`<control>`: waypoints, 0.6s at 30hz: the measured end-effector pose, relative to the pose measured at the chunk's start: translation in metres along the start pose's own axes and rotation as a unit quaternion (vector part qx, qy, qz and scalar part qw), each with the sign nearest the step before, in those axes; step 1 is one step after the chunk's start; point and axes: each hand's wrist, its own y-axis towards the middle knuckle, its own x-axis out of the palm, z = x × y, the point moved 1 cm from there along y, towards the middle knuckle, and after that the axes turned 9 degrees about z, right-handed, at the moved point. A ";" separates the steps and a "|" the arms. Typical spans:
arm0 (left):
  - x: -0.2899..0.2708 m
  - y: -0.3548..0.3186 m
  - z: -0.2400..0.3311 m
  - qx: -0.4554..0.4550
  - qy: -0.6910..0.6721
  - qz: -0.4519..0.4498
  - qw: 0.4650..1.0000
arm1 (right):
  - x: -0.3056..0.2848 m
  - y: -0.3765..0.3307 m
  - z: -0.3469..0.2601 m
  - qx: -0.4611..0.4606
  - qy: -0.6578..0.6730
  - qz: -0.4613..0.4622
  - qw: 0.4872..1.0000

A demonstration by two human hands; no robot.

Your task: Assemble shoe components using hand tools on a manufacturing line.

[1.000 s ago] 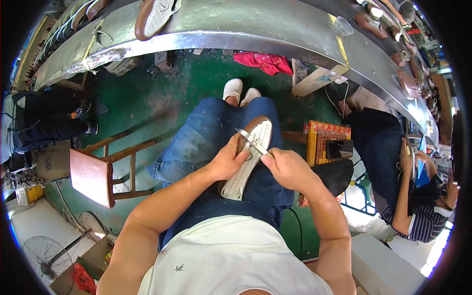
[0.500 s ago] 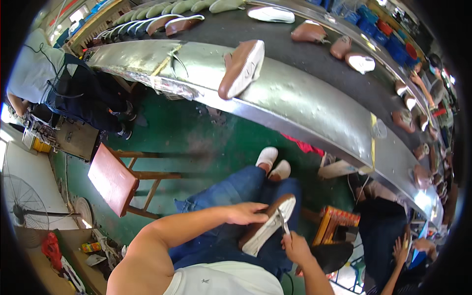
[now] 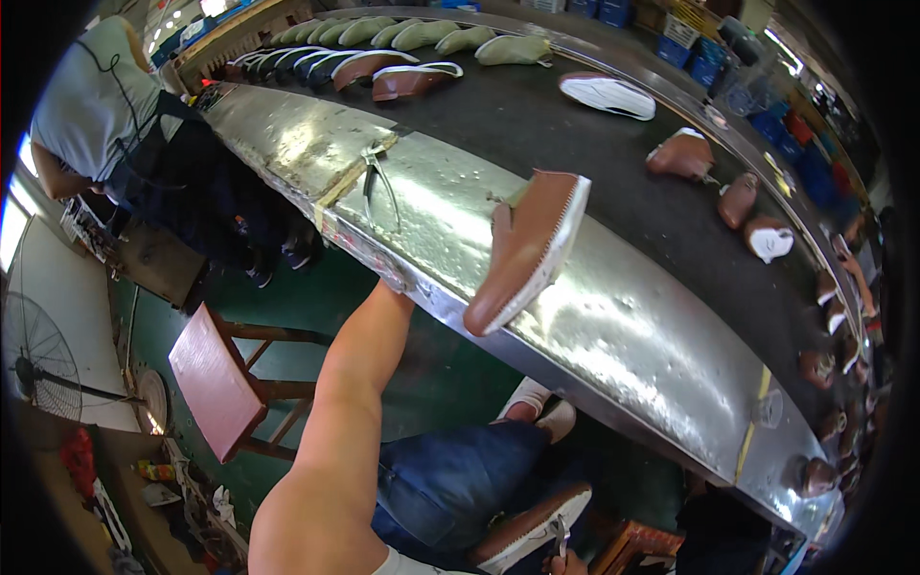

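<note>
My left forearm [image 3: 350, 383] stretches forward to the front edge of the metal ledge [image 3: 652, 350]. The hand at its end is hidden under that edge. At the lower edge of the picture, my right hand [image 3: 567, 563] is partly cut off and closed round a small shiny metal hand tool [image 3: 559, 533]. The tool rests against the white sole of a brown shoe [image 3: 513, 529] lying tilted on my lap. Another brown shoe with a white stitched sole [image 3: 527, 254] is on the ledge, toe toward me. Pliers with spread handles [image 3: 372, 177] lie farther left on the ledge.
A dark conveyor belt [image 3: 517, 105] beyond the ledge carries several shoes and green shoe forms [image 3: 422, 35]. A pink-topped stool [image 3: 216, 383] stands at left, near a floor fan [image 3: 38, 355]. Another person [image 3: 144, 144] stands at far left. A small clear cup [image 3: 769, 410] is at right.
My left hand has left the shoe on my lap and reached forward beneath the ledge edge. The view has shifted toward the ledge, so the lap shoe and right hand appear lower.
</note>
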 end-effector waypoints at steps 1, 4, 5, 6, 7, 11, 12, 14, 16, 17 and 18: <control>-0.001 0.000 0.002 0.012 0.019 0.004 1.000 | -0.004 0.004 -0.003 0.000 0.006 0.007 1.000; -0.005 0.000 0.010 0.053 0.078 0.017 0.995 | -0.026 0.016 -0.014 -0.001 -0.002 -0.022 1.000; -0.006 0.003 0.017 0.068 0.098 0.020 0.993 | -0.029 0.020 -0.014 -0.010 -0.005 -0.025 1.000; -0.004 0.005 0.016 0.083 0.118 0.024 0.989 | -0.029 0.022 -0.011 0.014 0.007 -0.032 0.999; -0.004 0.003 0.016 0.099 0.140 0.030 0.985 | -0.031 0.026 -0.010 0.037 0.020 -0.041 0.998; -0.016 -0.008 0.021 0.138 0.222 0.039 0.964 | -0.042 0.037 -0.020 -0.037 -0.010 -0.030 0.999; -0.020 -0.010 0.026 0.145 0.243 0.042 0.958 | -0.042 0.039 -0.017 -0.024 -0.021 -0.038 0.999; -0.021 -0.001 0.042 0.155 0.285 0.046 0.945 | -0.041 0.040 -0.008 -0.009 -0.032 -0.047 0.998; -0.027 -0.005 0.039 0.164 0.326 0.048 0.930 | -0.036 0.043 0.002 -0.004 0.030 -0.032 0.999; -0.028 -0.002 0.036 0.165 0.346 0.046 0.923 | -0.044 0.047 -0.015 0.001 0.031 -0.031 0.999; -0.031 -0.001 0.035 0.166 0.365 0.042 0.915 | -0.054 0.053 -0.033 0.024 0.059 -0.051 0.997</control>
